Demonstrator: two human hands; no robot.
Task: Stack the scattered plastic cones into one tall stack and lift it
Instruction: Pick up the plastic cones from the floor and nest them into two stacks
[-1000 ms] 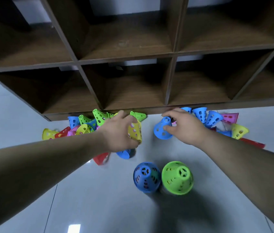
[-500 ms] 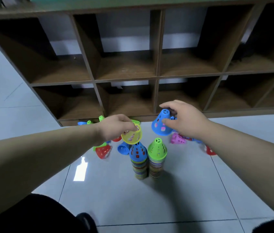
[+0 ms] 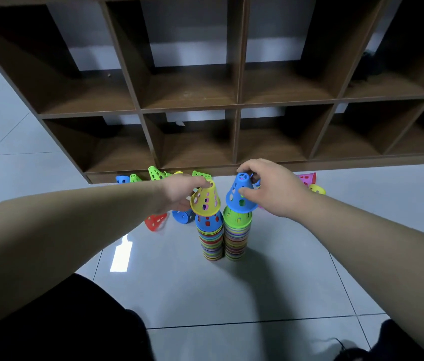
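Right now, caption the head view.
Left hand holds yellow cone over left stack; right hand holds blue cone over right stack.

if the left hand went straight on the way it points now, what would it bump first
Probably the blue cone that the right hand pinches. The left hand, gripping a yellow cone, points rightward, and the blue cone is next in that line. Depth between them is unclear from this one view.

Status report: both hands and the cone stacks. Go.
Left hand grips yellow cone, tilted over blue-topped stack. Right hand pinches blue cone over green-topped stack. Two stacks, not yet one. Loose cones by shelf; nothing blocking.
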